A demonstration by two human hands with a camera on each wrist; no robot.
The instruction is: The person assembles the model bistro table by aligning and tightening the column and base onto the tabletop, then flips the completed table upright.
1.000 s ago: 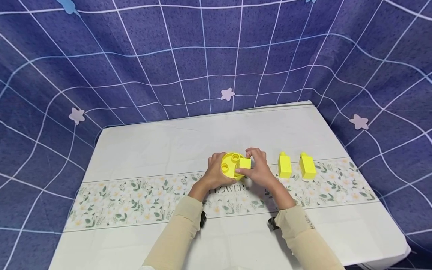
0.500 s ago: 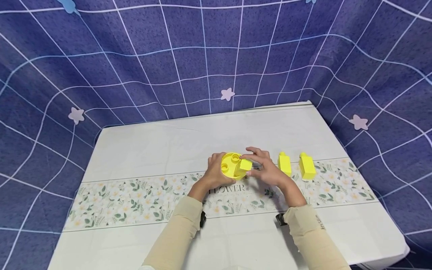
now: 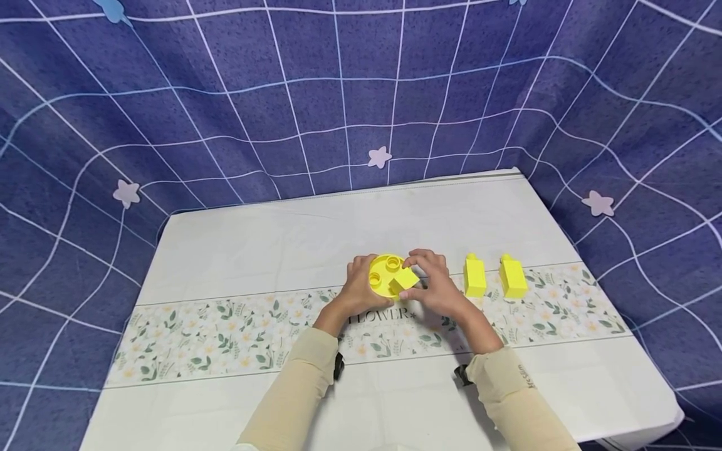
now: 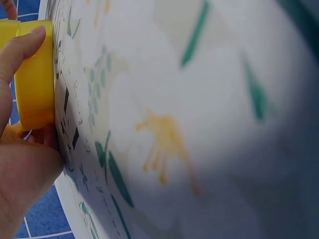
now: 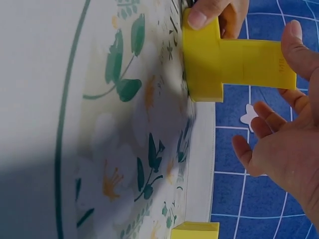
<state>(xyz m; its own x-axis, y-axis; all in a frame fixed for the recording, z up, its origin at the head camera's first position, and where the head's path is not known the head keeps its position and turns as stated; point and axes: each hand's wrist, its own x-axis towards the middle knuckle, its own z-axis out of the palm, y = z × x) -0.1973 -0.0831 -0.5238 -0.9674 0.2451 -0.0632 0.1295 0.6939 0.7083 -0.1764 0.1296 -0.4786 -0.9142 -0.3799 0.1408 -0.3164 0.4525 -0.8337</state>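
Observation:
A round yellow base (image 3: 385,288) with raised ring-shaped sockets rests on the table. My left hand (image 3: 356,289) wraps around its left side, and in the left wrist view the thumb (image 4: 31,44) presses its wall. On the base's right part stands a yellow square block (image 3: 405,279), turned at an angle. My right hand (image 3: 439,287) pinches the upper end of this block between thumb and fingers. From the right wrist view, the block (image 5: 256,62) stands straight out from the base (image 5: 202,69), its lower end against it.
Two more yellow blocks with knobbed ends, a nearer one (image 3: 475,277) and a farther one (image 3: 512,278), lie to the right of my right hand. A white cloth with a floral band (image 3: 225,332) covers the table. Blue grid-patterned curtains (image 3: 316,100) hang behind and at both sides.
The square block has turned on the base. My right hand's fingers loosened and shifted right, then came back around the block. My left hand has stayed on the base.

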